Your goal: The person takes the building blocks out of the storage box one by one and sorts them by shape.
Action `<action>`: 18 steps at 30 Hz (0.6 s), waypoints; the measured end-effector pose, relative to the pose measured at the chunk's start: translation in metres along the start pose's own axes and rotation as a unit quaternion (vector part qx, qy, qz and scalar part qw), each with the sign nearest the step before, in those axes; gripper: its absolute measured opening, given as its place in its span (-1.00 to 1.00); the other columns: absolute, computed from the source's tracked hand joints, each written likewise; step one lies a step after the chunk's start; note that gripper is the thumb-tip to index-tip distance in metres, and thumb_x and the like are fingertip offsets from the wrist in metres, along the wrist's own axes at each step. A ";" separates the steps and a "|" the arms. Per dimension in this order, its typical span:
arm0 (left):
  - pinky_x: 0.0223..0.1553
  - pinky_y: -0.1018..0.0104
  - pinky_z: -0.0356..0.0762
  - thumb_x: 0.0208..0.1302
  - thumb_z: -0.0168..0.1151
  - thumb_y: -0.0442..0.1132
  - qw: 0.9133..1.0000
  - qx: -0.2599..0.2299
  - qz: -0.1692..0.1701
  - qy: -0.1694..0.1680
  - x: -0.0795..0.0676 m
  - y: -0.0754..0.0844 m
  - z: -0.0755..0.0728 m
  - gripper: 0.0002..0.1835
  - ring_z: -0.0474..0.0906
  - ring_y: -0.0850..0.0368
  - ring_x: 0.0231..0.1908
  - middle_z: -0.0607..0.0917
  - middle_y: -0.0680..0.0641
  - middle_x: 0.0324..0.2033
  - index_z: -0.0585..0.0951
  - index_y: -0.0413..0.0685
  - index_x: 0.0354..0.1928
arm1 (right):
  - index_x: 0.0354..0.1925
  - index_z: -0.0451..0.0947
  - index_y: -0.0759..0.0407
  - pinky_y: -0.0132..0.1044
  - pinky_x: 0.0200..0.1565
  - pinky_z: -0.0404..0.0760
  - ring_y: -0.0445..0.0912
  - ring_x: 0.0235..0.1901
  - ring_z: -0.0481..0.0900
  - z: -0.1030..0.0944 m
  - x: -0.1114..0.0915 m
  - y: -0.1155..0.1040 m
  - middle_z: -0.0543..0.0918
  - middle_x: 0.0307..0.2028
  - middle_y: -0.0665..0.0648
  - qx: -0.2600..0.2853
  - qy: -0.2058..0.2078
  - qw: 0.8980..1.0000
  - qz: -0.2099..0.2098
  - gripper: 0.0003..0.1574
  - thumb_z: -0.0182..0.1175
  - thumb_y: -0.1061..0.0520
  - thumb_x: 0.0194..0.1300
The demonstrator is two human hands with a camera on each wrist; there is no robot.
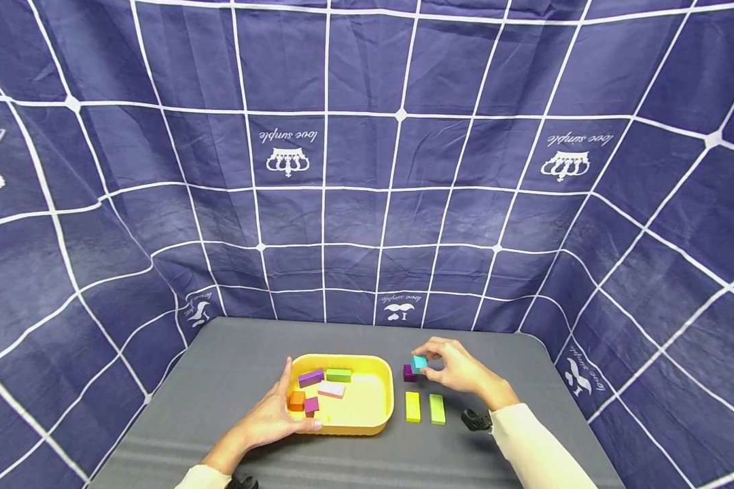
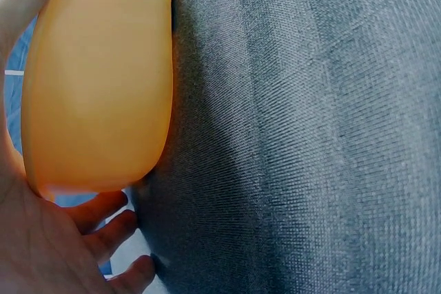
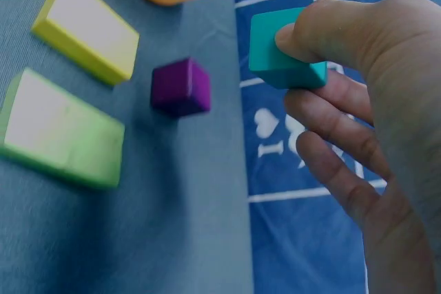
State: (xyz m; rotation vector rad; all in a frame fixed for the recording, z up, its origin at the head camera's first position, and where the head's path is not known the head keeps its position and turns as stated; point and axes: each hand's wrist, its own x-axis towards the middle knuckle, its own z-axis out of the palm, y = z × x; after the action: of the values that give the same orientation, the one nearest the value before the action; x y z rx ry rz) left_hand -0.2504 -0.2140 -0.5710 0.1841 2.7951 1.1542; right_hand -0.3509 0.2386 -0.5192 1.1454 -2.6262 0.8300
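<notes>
1. Teal cube point(image 1: 418, 364): pinched in the right hand point(image 1: 455, 367), held up off the bench point(image 1: 428, 458). From the head it overlaps the purple cube point(image 1: 409, 374); the right wrist view shows a gap between the two.
2. Right fingers: closed in to the teal cube's width. The right wrist view adds the thumb pressed on one face and fingertips behind and beneath; the head view mostly shows the back of the hand.
3. Near that hand, a yellow block point(image 1: 412, 407) and a light green block point(image 1: 437, 409) lie flat, side by side and apart, between the tray and the right wrist.
4. Yellow tray point(image 1: 367, 401): only the head view shows its inside, with a violet block point(image 1: 310, 378), green block point(image 1: 339, 375), pinkish-white block point(image 1: 331, 389), orange cube point(image 1: 296, 401) and magenta cube point(image 1: 311, 406).
5. Left hand point(image 1: 275, 414): spread wide around the tray's left end, thumb along the near rim. The left wrist view reveals the tray's outer wall and three loosely bent fingers beyond its end.
6. Behind everything hangs a blue cloth point(image 1: 361, 149) with white grid lines.
</notes>
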 end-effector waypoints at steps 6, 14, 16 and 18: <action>0.62 -0.53 0.46 0.06 0.87 0.27 1.000 -0.008 -0.001 0.000 -0.002 0.001 0.000 0.79 0.47 -0.53 0.64 0.28 -0.54 0.77 -0.31 -0.14 0.93 | 0.17 0.86 0.24 -0.07 0.09 0.92 -0.02 -0.11 0.87 0.003 -0.010 0.016 0.88 -0.06 0.01 0.007 0.009 1.000 0.022 -0.57 0.62 0.35 0.35; 0.59 -0.54 0.49 0.05 0.87 0.30 1.000 0.001 -0.008 0.002 -0.002 0.002 -0.001 0.78 0.51 -0.50 0.61 0.35 -0.54 0.73 -0.29 -0.11 0.93 | 0.16 0.86 0.28 -0.16 0.05 0.90 -0.12 -0.13 0.82 0.009 -0.019 0.032 0.88 -0.07 0.05 -0.001 0.000 0.999 0.048 -0.58 0.64 0.32 0.36; 0.58 -0.54 0.50 0.04 0.87 0.30 1.000 0.000 -0.009 0.002 -0.002 0.002 -0.001 0.78 0.52 -0.49 0.61 0.35 -0.54 0.73 -0.28 -0.11 0.93 | 0.15 0.86 0.27 -0.19 0.03 0.88 -0.13 -0.14 0.82 0.012 -0.020 0.036 0.88 -0.08 0.05 -0.001 -0.003 0.998 0.057 -0.59 0.64 0.31 0.36; 0.58 -0.54 0.50 0.04 0.87 0.31 1.000 0.000 -0.010 0.003 -0.002 0.003 -0.002 0.78 0.51 -0.50 0.61 0.35 -0.54 0.73 -0.28 -0.10 0.93 | 0.14 0.86 0.28 -0.20 -0.01 0.87 -0.12 -0.16 0.83 0.014 -0.020 0.038 0.88 -0.10 0.06 0.002 -0.006 0.998 0.062 -0.59 0.64 0.32 0.34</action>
State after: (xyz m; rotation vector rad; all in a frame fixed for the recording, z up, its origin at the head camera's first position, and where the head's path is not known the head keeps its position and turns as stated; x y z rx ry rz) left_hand -0.2483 -0.2136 -0.5678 0.1535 2.7950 1.1527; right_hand -0.3633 0.2647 -0.5545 0.9994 -2.7293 0.8537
